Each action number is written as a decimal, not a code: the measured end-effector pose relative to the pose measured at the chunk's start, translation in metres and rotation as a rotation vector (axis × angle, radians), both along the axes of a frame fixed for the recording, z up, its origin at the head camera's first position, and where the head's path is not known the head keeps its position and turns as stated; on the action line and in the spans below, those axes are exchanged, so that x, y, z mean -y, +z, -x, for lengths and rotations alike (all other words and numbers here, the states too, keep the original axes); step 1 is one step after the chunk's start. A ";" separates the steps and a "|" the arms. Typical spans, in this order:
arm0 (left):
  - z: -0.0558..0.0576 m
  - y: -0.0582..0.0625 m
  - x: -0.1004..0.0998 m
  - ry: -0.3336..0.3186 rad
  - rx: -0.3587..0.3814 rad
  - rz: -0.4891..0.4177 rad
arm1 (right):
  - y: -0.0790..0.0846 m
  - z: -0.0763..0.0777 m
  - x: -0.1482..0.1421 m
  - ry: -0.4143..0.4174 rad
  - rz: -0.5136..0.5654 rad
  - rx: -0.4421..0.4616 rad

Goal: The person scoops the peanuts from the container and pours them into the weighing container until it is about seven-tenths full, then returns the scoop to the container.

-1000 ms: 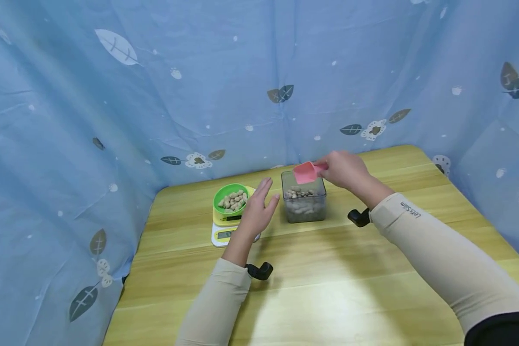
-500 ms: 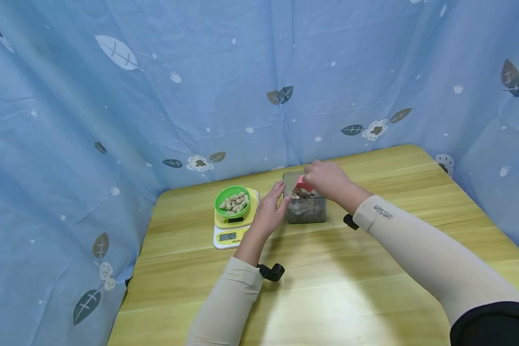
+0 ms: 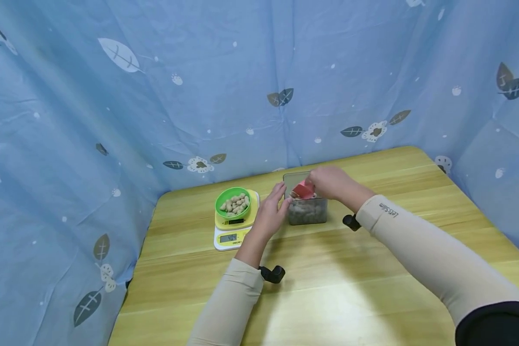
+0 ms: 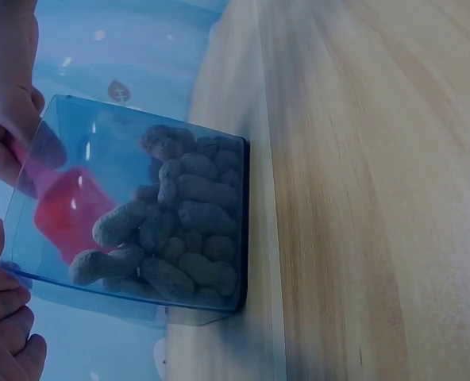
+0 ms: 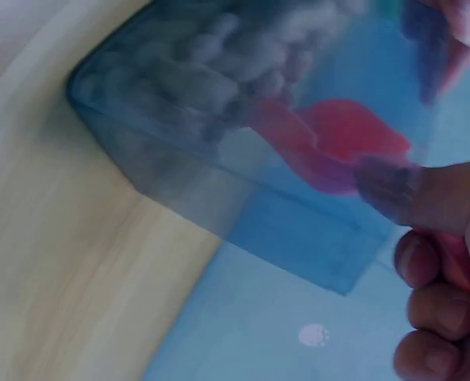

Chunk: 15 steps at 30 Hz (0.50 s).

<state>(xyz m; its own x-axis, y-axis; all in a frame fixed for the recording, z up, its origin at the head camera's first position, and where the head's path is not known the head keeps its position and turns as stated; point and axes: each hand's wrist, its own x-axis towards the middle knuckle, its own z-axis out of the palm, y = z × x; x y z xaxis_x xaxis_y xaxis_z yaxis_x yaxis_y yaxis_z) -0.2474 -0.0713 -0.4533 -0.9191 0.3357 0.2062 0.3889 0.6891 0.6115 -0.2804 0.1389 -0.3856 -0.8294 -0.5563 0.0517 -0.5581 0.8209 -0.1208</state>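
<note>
My right hand (image 3: 334, 183) grips the handle of a pink scoop (image 3: 303, 191), curled fingers and thumb plain in the right wrist view. The scoop's head (image 4: 70, 210) is inside a clear grey plastic box (image 3: 308, 215), low against the peanuts (image 4: 195, 206) that fill its lower part. At the box's left rim is my left hand (image 3: 269, 214), its fingers extended and the thumb right at the edge. Left of that hand a green bowl (image 3: 218, 198) of peanuts stands on a yellow and white kitchen scale (image 3: 221, 244).
All of this stands toward the back of a wooden table (image 3: 328, 288). A blue patterned curtain (image 3: 225, 96) hangs behind the table and at both sides. The scale's display (image 3: 228, 238) shows digits and faces the person.
My right hand has lowered the scoop from above the box down into the peanuts and tilted it. My left hand has moved right, from beside the scale to the box's rim.
</note>
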 end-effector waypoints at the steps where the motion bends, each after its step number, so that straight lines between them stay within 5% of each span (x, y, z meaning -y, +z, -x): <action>1: 0.000 0.000 0.000 0.002 0.005 0.000 | 0.002 0.000 0.000 -0.010 0.017 0.018; 10: 0.001 -0.001 -0.001 0.006 0.030 -0.009 | 0.000 0.002 0.004 -0.028 0.075 0.100; 15: 0.001 -0.002 -0.002 0.019 0.022 -0.013 | -0.005 0.008 -0.006 -0.033 0.183 0.236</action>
